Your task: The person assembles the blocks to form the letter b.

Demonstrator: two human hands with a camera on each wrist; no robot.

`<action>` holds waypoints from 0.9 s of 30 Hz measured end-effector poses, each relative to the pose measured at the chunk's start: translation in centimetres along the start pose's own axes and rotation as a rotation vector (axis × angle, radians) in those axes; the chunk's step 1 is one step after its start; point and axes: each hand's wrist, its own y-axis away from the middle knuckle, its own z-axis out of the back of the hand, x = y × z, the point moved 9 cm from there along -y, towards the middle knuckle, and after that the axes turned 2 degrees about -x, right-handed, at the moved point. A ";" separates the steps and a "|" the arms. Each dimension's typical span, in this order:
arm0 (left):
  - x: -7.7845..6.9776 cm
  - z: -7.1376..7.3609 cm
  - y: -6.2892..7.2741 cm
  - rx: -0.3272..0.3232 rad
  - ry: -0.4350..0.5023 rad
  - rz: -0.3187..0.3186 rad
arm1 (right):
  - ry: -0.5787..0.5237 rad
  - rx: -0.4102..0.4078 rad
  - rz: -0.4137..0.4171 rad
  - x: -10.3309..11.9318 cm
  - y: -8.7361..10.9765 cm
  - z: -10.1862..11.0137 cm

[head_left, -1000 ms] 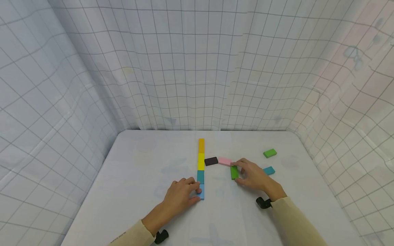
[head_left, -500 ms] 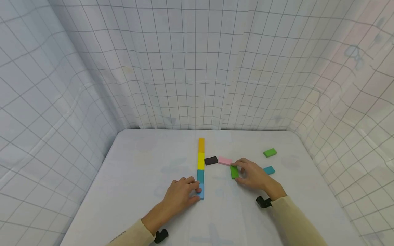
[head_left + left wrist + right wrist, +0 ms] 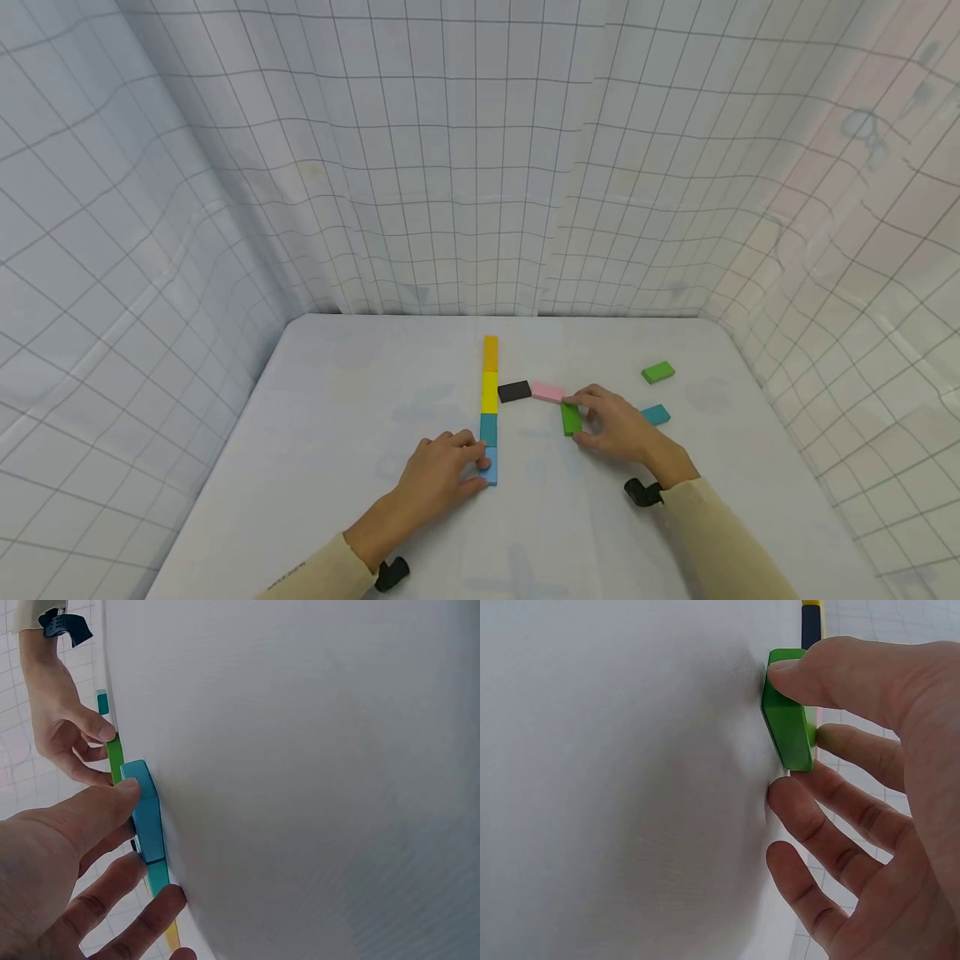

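Left hand (image 3: 437, 473) — pinching the light-blue block (image 3: 150, 826), end-on to a teal block (image 3: 488, 430); right hand (image 3: 617, 427) — pinching a green block (image 3: 572, 421) beside the pink block (image 3: 547, 392).

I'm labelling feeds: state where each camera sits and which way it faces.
Head: worn on the head, facing forward and down at the table; sleeves, left hand and right hand show.
Left wrist: on that wrist, facing the light blue block; left hand near, right hand beyond.
Right wrist: on that wrist, facing the held green block; only right hand shows.
Shared: head and left wrist show both hands.
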 end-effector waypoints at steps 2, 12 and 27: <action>0.0 0.0 0.0 0.002 -0.002 0.001 | -0.001 0.006 -0.009 0.0 0.0 -0.1; 0.1 -0.1 -0.1 0.017 0.007 0.015 | -0.005 0.010 -0.018 -0.1 -0.2 0.0; 0.2 -0.1 -0.1 0.026 0.032 0.025 | -0.016 0.008 -0.017 -0.4 -0.1 -0.2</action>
